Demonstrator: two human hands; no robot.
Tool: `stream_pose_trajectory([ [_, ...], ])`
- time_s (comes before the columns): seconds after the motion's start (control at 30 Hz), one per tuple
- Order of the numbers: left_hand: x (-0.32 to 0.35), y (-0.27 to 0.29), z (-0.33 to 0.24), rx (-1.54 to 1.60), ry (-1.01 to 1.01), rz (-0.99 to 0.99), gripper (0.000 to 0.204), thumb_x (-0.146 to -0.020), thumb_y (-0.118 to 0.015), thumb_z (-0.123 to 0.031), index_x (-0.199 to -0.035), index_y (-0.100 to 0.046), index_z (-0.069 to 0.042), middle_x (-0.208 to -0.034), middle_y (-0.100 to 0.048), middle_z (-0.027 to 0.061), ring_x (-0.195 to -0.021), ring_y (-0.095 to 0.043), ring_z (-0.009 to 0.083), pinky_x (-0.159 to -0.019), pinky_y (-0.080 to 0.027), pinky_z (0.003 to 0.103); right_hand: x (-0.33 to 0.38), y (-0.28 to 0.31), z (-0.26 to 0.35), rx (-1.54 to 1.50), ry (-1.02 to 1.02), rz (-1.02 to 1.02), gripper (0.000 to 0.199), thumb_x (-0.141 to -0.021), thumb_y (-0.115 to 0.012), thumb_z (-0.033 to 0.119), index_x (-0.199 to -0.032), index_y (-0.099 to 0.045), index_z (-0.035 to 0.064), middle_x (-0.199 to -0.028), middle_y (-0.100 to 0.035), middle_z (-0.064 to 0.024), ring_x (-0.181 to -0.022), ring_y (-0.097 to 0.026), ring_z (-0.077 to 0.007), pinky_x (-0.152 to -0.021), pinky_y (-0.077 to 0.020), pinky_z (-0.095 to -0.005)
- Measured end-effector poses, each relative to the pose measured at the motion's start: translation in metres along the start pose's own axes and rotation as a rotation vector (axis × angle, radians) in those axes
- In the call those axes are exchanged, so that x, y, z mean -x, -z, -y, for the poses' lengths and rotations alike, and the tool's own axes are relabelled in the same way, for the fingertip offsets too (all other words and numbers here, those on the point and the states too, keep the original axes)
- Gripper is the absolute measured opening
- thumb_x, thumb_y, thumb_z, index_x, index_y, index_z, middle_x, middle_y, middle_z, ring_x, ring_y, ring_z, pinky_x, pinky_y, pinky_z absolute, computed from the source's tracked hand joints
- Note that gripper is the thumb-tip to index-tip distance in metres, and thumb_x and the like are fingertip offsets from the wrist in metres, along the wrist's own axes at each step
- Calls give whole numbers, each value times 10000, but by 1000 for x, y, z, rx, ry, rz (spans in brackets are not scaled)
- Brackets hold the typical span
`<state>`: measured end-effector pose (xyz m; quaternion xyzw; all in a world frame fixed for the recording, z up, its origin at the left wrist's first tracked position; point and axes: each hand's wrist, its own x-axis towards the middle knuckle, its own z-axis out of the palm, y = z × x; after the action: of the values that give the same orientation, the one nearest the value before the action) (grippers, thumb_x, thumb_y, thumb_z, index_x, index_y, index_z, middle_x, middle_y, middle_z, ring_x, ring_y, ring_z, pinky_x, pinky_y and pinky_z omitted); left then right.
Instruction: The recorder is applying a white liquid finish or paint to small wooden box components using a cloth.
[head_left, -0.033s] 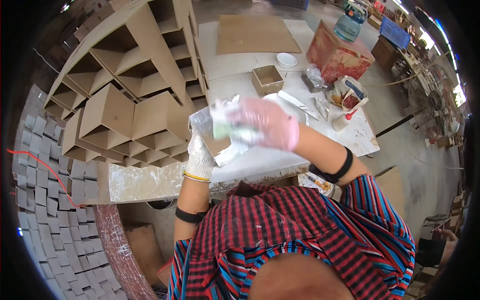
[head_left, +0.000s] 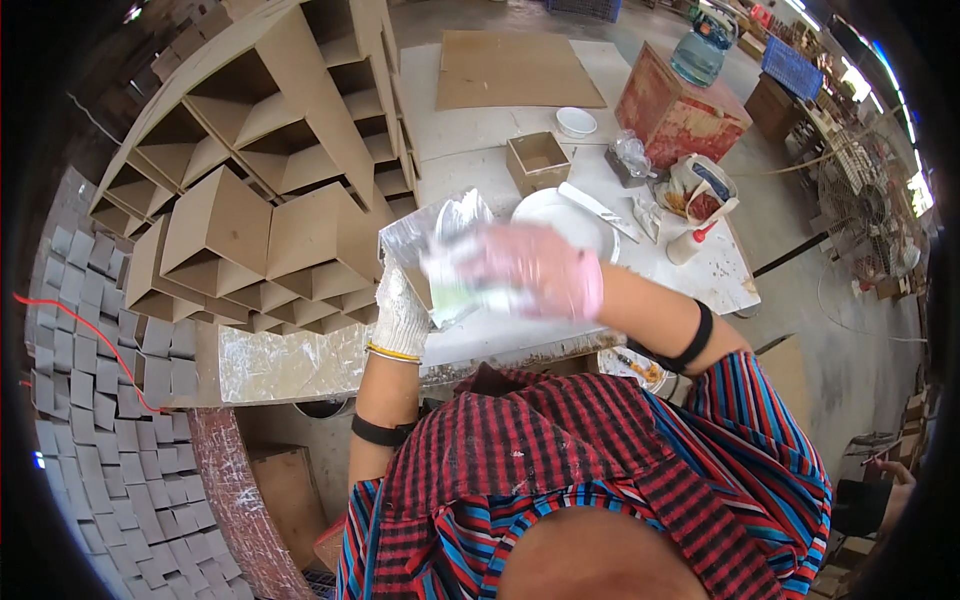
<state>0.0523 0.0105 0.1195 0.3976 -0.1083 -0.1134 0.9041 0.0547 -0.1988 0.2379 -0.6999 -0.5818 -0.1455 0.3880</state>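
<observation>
My left hand (head_left: 400, 305), in a white knit glove, grips a small cardboard box (head_left: 420, 232) from its near left side. Wet white paste shines on the box's upper face. Over the box's near right part is my right hand (head_left: 525, 268), in a thin pink plastic glove and blurred by motion. A pale green pad (head_left: 456, 298), partly hidden, shows under its fingers. Just beyond that hand lies a round white plate (head_left: 575, 215), and a flat white scraper-like blade (head_left: 598, 210) rests across its rim.
An open cardboard box (head_left: 538, 160), a white bowl (head_left: 576, 122) and a red-capped bottle (head_left: 690, 243) stand on the white worktable (head_left: 470, 135). Stacked cardboard boxes (head_left: 215, 230) crowd the left. At the far right, a red crate (head_left: 680, 110) carries a water jug (head_left: 704, 48).
My right hand has slid slightly down and toward me across the box, baring more of its pasted upper face and the white plate. My left hand keeps its hold.
</observation>
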Motion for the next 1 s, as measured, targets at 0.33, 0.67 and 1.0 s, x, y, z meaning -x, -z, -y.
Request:
stream_pose_trajectory([
  [0.33, 0, -44, -20, 170, 142, -431, 526, -945, -368, -450, -1218, -470, -12, -1107, -569, 173, -916, -603, 273, -783, -526, 369, 0, 5, 1, 115, 13, 248, 481, -748, -622, 56, -1203, -514, 164, -1146, -570, -80, -1001, -566, -284, -840, -479, -388],
  [0.67, -1, -8, 4, -13, 270, -211, 515, -954, -322, -385, -1312, -392, -22, -1266, -465, 178, -1106, -511, 270, -966, -434, 386, -5, -8, 0, 31, 64, 317, 485, -754, -613, 80, -1211, -508, 206, -1119, -560, -68, -969, -568, -287, -780, -474, -422],
  [1.0, 12, -51, -15, 82, 238, -350, 520, -928, -432, -470, -1265, -472, -76, -1183, -560, 82, -1014, -578, 220, -862, -496, 352, -30, -5, 0, 39, -1, 187, 426, -834, -567, 135, -1250, -502, 203, -1167, -568, -71, -1004, -568, -274, -866, -465, -390],
])
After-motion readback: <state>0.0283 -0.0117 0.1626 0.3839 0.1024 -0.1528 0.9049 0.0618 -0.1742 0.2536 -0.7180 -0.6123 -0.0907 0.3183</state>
